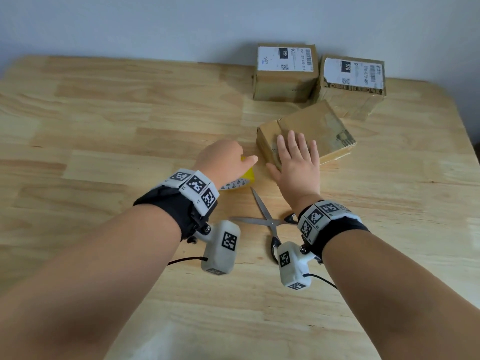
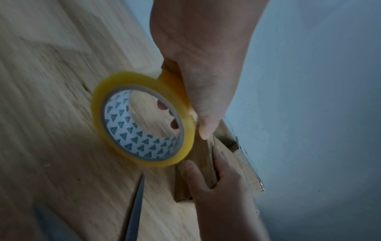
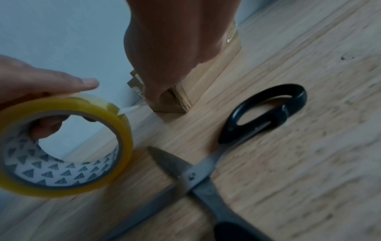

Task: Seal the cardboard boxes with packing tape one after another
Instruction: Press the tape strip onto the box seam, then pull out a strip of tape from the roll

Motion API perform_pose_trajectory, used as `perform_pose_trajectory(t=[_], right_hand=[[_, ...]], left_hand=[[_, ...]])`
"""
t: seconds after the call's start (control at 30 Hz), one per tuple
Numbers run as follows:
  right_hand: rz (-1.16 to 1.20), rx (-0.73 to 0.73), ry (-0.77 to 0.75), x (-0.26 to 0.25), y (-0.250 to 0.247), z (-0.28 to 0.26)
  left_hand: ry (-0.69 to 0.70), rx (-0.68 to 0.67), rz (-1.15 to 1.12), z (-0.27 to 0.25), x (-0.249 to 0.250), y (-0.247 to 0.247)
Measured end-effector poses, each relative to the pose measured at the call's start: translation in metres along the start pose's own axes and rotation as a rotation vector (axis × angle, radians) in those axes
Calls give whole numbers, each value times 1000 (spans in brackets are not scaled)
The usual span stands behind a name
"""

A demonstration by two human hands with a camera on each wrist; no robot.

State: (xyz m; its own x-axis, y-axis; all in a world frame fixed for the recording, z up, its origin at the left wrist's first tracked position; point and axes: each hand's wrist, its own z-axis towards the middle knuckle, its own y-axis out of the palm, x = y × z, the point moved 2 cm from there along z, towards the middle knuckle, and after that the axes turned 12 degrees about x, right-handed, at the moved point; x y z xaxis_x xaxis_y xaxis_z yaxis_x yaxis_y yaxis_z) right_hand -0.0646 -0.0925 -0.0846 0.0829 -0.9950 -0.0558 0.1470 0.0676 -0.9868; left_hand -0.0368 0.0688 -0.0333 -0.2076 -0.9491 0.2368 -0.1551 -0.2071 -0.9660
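A flat brown cardboard box [image 1: 315,131] lies under the right hand's straight fingers [image 1: 292,141], flaps closed. A yellow tape roll [image 2: 142,119] with a triangle-printed core stands on edge, gripped by the left fingers [image 2: 163,106]; a clear strip [image 3: 132,108] runs from it to the box.

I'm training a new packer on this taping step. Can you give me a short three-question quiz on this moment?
1. True or false: the scissors lie shut.
2. Which hand grips the tape roll? A) left B) right
3. Fill in: the right hand lies flat on the nearest ____.

Key
1. False: the blades are spread.
2. A, the left hand.
3. box; two other boxes stand by the wall.
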Motion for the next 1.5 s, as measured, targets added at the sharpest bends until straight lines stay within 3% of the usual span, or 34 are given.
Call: perform_pose_trajectory(t=[0.2, 0.37, 0.83, 0.93, 1.1, 1.17, 1.37, 1.5], right_hand=[[-5, 17, -7, 1, 2, 3], [-2, 15, 8, -2, 2, 3], [-35, -391, -29, 4, -21, 18], [34, -338, -73, 8, -28, 12], [196, -31, -60, 15, -54, -21], [210, -1, -39, 16, -61, -42], [156, -413, 6, 12, -43, -100], [140, -486, 58, -1, -27, -128]], left_hand=[[79, 17, -144, 0, 7, -2], [63, 13, -172, -2, 2, -1], [-79, -62, -298, -13, 6, -2], [-98, -73, -290, -21, 4, -2], [-95, -66, -341, -30, 6, -7], [-96, -68, -355, -34, 7, -11], [-104, -49, -375, -48, 9, -13], [-104, -54, -413, -60, 9, -9]])
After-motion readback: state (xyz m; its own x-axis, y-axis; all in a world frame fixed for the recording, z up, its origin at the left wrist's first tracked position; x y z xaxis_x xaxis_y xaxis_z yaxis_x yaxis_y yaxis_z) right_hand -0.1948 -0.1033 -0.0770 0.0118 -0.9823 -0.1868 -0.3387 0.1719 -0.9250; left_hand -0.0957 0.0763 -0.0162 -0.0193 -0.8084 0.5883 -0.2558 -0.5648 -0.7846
